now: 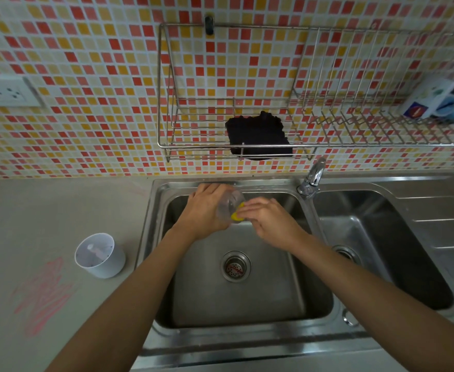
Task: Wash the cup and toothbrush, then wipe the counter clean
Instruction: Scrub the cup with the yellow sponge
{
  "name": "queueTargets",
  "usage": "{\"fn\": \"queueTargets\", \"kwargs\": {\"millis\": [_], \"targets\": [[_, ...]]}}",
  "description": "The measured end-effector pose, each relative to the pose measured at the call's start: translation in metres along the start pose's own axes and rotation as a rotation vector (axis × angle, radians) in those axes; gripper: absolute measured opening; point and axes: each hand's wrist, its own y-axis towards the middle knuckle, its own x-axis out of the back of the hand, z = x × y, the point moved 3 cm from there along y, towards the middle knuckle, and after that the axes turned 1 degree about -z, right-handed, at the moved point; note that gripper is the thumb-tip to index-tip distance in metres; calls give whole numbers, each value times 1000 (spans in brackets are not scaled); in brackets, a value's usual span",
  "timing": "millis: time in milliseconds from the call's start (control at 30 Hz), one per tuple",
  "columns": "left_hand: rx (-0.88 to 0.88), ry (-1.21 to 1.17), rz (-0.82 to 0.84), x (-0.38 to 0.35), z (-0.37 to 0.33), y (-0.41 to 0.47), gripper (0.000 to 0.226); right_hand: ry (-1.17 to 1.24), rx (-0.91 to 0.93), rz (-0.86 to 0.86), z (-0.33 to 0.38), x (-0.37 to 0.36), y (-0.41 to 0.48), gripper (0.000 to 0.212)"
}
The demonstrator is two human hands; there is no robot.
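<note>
- Lower left of the frame: pink scrawled marks [43, 294] streaked the grey counter [32, 210], not yet wiped.
- Just above them, left of the sink, a white tub [107, 264] stood upright on the counter. A pale stick-like item [93, 249] lay inside, possibly the toothbrush, though it was too small to be sure.
- Centre: two bare forearms reached over the front rim of the steel sink [150, 237] into its left basin, above the drain strainer [235, 265].
- Mid-frame, above the drain: the left hand [201, 210] was wrapped round the body of a clear cup [228, 204]. The cup was tipped on its side with its mouth toward the other hand, held over the basin and apart from the steel.
- Beside it, the right hand [271, 224] pinched a yellow sponge [237, 214] with its fingertips drawn together, the sponge sitting at the cup's mouth.
- The cup looked light and thin-walled, and whether it was glass or plastic could not be told. If wet it would likely be slippery, so a full wrap round the body seemed safer than a hold on the rim. The sponge appeared soft enough to squash inside.
- Farther back, right of the hands: the faucet [313, 175] stood between the basins, with no stream visible.
- Upper centre: a black cloth [258, 135] lay in the wire rack [166, 103] on the tiled wall, a likely wiper for the counter.
</note>
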Motion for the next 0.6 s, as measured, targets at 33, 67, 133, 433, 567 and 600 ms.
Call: {"fn": "queueTargets", "kwargs": {"millis": [33,67,133,433,567,600], "targets": [[-1,4,10,0,2,0,76,159,-85,13,1,-2,-3,37],[-6,8,24,-2,5,0,78,300,-171,38,1,-5,-6,33],[-39,6,45,-7,7,-2,80,425,-246,47,0,-6,-11,30],[-59,-137,73,-10,-2,1,81,-61,112,-76,-4,-6,-19,43],[-48,-158,32,-13,-8,-3,88,-7,51,-142,0,-5,-18,33],[-39,-124,14,-15,-8,-4,92,6,51,-139,1,-6,-16,33]]}}
